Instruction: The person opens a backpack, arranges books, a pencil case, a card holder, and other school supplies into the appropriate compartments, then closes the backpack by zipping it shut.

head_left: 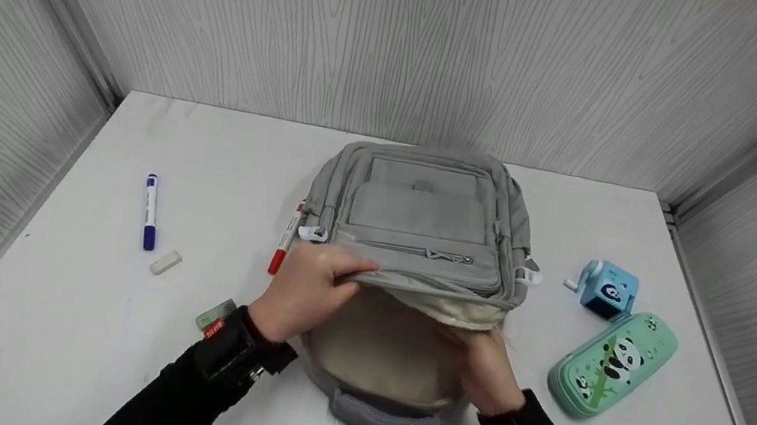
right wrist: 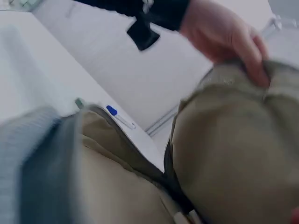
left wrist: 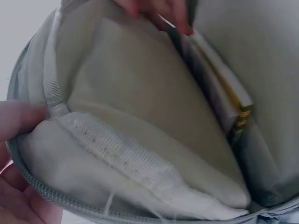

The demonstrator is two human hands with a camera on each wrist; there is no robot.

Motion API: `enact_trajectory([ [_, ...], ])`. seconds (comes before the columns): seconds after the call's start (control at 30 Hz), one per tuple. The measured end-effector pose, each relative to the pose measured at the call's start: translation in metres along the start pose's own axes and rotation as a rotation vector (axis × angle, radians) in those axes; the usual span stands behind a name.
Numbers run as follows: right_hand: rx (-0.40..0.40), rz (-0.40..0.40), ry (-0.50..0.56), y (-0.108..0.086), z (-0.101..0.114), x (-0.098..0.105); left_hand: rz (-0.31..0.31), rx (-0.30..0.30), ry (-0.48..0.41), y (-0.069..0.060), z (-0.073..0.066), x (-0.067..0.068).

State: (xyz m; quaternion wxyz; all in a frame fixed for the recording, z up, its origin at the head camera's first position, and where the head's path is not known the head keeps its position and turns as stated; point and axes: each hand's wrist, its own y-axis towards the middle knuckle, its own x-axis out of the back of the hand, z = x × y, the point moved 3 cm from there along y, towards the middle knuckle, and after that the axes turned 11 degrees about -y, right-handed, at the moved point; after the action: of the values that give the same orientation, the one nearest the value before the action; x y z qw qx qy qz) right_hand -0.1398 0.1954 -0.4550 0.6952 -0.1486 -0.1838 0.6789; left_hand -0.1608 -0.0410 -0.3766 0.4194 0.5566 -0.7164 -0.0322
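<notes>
"Grey backpack (head_left: 421,208), centre of the frame. Where do the books (left wrist: 217,86) lie?"

"Inside it. Seen from the left wrist, their long axis slants from upper middle down to the right; the right hand (head_left: 486,370) is nearer, by their upper end."

"Holding them?"

"Can't tell; its fingertips are hidden in the head view. The left hand (head_left: 310,285), angled in from lower left, pinches the backpack's rim."

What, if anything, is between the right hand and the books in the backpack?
Nothing visible. The right hand reaches into the open backpack; the left wrist view shows its fingers by one end of the books, no object in between, contact unclear. The left hand holds the opening's edge.
</notes>
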Motion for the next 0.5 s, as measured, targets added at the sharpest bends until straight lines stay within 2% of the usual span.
enact_trajectory([
  [0.03,-0.001,0.036,-0.116,-0.007,-0.004,0.005,-0.008,-0.024,0.024,-0.007,0.001,-0.003],
  [0.07,0.161,0.161,-0.099,-0.020,-0.008,0.010,-0.015,-0.056,0.051,-0.016,0.002,-0.007],
  [0.17,0.333,0.305,-0.524,-0.041,-0.010,0.025,-0.032,-0.177,0.154,-0.044,0.007,-0.022],
  [0.27,0.630,0.409,-0.881,-0.061,-0.001,0.031,-0.030,-0.305,0.226,-0.071,0.012,-0.037],
  [0.33,0.815,0.428,-1.016,-0.071,0.008,0.025,-0.001,-0.366,0.246,-0.085,0.015,-0.048],
  [0.43,1.084,0.327,-1.166,-0.074,0.018,0.007,0.068,-0.403,0.229,-0.100,0.020,-0.060],
  [0.5,1.195,0.265,-1.256,-0.071,0.018,-0.009,0.106,-0.394,0.194,-0.106,0.022,-0.063],
])
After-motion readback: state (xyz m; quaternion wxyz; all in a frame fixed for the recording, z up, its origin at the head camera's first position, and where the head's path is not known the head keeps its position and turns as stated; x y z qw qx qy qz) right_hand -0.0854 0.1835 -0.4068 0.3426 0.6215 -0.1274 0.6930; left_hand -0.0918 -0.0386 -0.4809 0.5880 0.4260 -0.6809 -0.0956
